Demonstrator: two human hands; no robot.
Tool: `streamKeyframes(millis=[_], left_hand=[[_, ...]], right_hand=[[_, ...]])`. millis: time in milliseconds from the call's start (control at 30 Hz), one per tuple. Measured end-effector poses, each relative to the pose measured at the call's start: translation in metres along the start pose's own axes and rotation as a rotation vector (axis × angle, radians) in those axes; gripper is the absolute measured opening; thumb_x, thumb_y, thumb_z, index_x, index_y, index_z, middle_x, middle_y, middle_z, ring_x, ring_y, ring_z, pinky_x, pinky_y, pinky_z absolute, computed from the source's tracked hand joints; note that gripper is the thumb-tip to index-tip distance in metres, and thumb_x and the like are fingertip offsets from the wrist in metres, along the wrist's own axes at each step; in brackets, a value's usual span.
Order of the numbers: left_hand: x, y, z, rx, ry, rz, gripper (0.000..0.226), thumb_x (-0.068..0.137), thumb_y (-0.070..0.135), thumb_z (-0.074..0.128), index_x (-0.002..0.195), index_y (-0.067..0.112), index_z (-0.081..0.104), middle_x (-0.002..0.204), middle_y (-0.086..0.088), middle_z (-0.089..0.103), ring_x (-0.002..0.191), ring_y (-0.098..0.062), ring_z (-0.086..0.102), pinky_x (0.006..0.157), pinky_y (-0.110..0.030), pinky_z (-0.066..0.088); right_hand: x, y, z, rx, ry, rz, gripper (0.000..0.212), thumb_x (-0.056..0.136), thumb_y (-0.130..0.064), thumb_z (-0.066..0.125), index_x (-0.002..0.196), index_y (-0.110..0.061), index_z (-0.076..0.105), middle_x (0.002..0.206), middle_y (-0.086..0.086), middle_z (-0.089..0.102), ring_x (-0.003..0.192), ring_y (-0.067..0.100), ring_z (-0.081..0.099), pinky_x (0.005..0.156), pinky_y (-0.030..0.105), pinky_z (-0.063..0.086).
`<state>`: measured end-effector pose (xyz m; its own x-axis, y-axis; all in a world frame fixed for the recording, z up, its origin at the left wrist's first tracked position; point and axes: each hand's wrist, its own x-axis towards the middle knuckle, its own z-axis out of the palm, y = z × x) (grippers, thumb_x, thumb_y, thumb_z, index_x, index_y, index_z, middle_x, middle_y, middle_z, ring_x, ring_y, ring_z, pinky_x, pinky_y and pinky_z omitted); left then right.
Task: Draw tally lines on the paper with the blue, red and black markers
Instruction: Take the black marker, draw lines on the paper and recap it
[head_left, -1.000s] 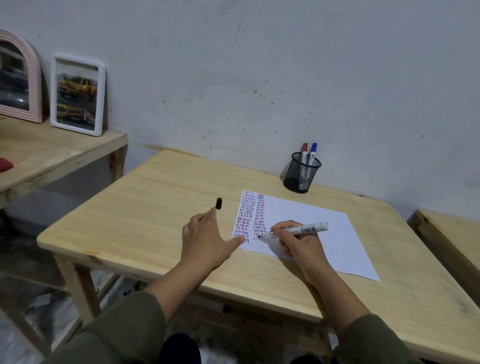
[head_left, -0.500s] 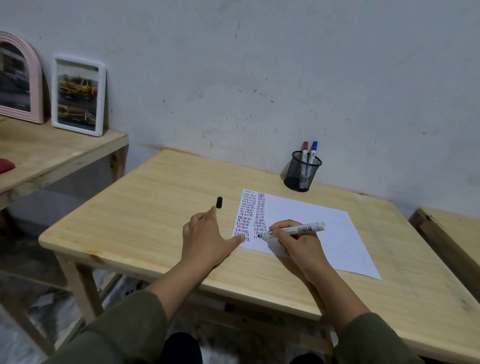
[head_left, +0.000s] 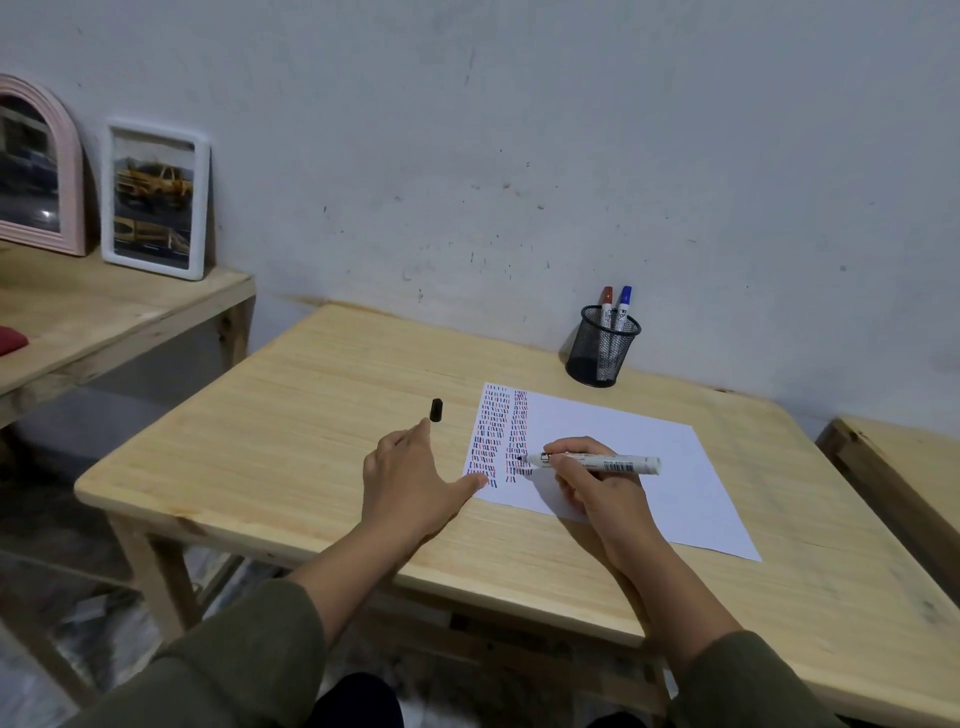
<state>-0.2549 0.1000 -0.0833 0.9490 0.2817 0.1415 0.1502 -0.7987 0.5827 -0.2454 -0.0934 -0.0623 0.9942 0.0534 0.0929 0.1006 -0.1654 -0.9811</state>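
A white sheet of paper (head_left: 623, 457) lies on the wooden table (head_left: 311, 431), with two columns of blue, red and black tally lines along its left side. My right hand (head_left: 597, 488) holds the uncapped black marker (head_left: 597, 462), its tip touching the paper low in the second column. My left hand (head_left: 410, 478) lies flat on the table, fingers spread, its thumb on the paper's lower left corner. The black cap (head_left: 436, 409) stands on the table just beyond my left fingertips. The red marker (head_left: 606, 306) and blue marker (head_left: 622, 307) stand capped in a black mesh cup (head_left: 600, 353).
The mesh cup stands near the wall behind the paper. A second wooden table (head_left: 104, 312) at the left carries a white picture frame (head_left: 156, 200), a pink arched mirror (head_left: 36, 171) and a red object (head_left: 10, 340). Another wooden surface (head_left: 904, 467) is at the right.
The marker tip has moved slightly within the second column of lines. My left hand and the cap have stayed in place.
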Motion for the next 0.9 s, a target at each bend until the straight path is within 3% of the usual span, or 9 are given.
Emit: streamKeyframes(millis=[100, 200, 333, 433, 667, 767, 833, 900], left_hand=[[0.008, 0.001, -0.002, -0.060, 0.009, -0.048, 0.084, 0.077, 0.058, 0.058, 0.145, 0.017, 0.031, 0.142, -0.004, 0.048, 0.139, -0.021, 0.031, 0.110, -0.038, 0.024], [0.021, 0.005, -0.009, -0.161, 0.076, -0.060, 0.061, 0.085, 0.042, 0.059, 0.139, 0.023, 0.039, 0.134, -0.002, 0.055, 0.134, -0.018, 0.038, 0.104, -0.038, 0.029], [0.046, 0.010, -0.017, -0.230, 0.136, -0.087, 0.049, 0.090, 0.025, 0.055, 0.137, 0.032, 0.044, 0.126, -0.002, 0.059, 0.123, -0.019, 0.049, 0.100, -0.034, 0.032], [0.059, 0.014, -0.021, -0.157, 0.097, -0.086, 0.040, 0.092, 0.017, 0.049, 0.130, 0.029, 0.053, 0.119, -0.005, 0.064, 0.118, -0.022, 0.051, 0.097, -0.033, 0.036], [0.069, 0.011, -0.016, -0.105, 0.066, -0.075, 0.024, 0.091, 0.017, 0.050, 0.104, 0.025, 0.068, 0.096, 0.006, 0.074, 0.102, -0.018, 0.059, 0.089, -0.034, 0.043], [0.067, 0.018, -0.019, -0.284, 0.089, -0.071, 0.018, 0.089, 0.016, 0.053, 0.094, 0.023, 0.069, 0.087, 0.006, 0.073, 0.082, -0.016, 0.070, 0.083, -0.037, 0.051], [0.063, 0.030, -0.025, -0.509, 0.104, -0.094, 0.016, 0.090, 0.014, 0.054, 0.091, 0.021, 0.068, 0.085, 0.004, 0.073, 0.066, -0.012, 0.071, 0.069, -0.031, 0.055], [0.061, 0.040, -0.033, -0.620, 0.098, -0.085, 0.015, 0.091, 0.013, 0.054, 0.091, 0.019, 0.067, 0.082, 0.006, 0.070, 0.050, 0.003, 0.064, 0.051, -0.009, 0.047]], right_hand=[[0.000, -0.002, 0.000, 0.089, -0.014, 0.006, 0.016, 0.087, -0.011, 0.062, 0.085, -0.022, 0.073, 0.064, -0.002, 0.062, 0.063, 0.011, 0.053, 0.054, 0.018, 0.040], [0.002, -0.004, -0.001, 0.151, -0.009, 0.004, 0.018, 0.087, -0.011, 0.062, 0.088, -0.024, 0.075, 0.066, -0.003, 0.067, 0.064, 0.011, 0.058, 0.055, 0.018, 0.044], [0.008, -0.008, -0.001, 0.187, -0.021, -0.070, 0.021, 0.087, -0.006, 0.061, 0.090, -0.021, 0.075, 0.065, 0.000, 0.066, 0.060, 0.017, 0.054, 0.054, 0.027, 0.039], [0.014, -0.011, -0.001, 0.195, -0.002, -0.089, 0.024, 0.087, -0.004, 0.061, 0.086, -0.022, 0.076, 0.065, 0.002, 0.067, 0.060, 0.020, 0.054, 0.052, 0.030, 0.037], [0.021, -0.018, -0.003, 0.171, -0.008, -0.094, 0.023, 0.088, -0.005, 0.060, 0.086, -0.022, 0.075, 0.066, 0.002, 0.066, 0.060, 0.021, 0.054, 0.051, 0.026, 0.040], [0.023, -0.025, -0.001, 0.159, -0.014, -0.112, 0.023, 0.087, -0.006, 0.060, 0.087, -0.023, 0.075, 0.069, 0.003, 0.065, 0.064, 0.022, 0.054, 0.055, 0.029, 0.040], [0.023, -0.031, 0.001, 0.159, -0.014, -0.134, 0.024, 0.087, -0.005, 0.060, 0.087, -0.024, 0.075, 0.071, 0.004, 0.066, 0.065, 0.023, 0.055, 0.057, 0.030, 0.041], [0.022, -0.038, 0.004, 0.160, -0.010, -0.150, 0.026, 0.087, -0.005, 0.061, 0.086, -0.026, 0.076, 0.070, 0.001, 0.067, 0.066, 0.022, 0.056, 0.058, 0.031, 0.042]])
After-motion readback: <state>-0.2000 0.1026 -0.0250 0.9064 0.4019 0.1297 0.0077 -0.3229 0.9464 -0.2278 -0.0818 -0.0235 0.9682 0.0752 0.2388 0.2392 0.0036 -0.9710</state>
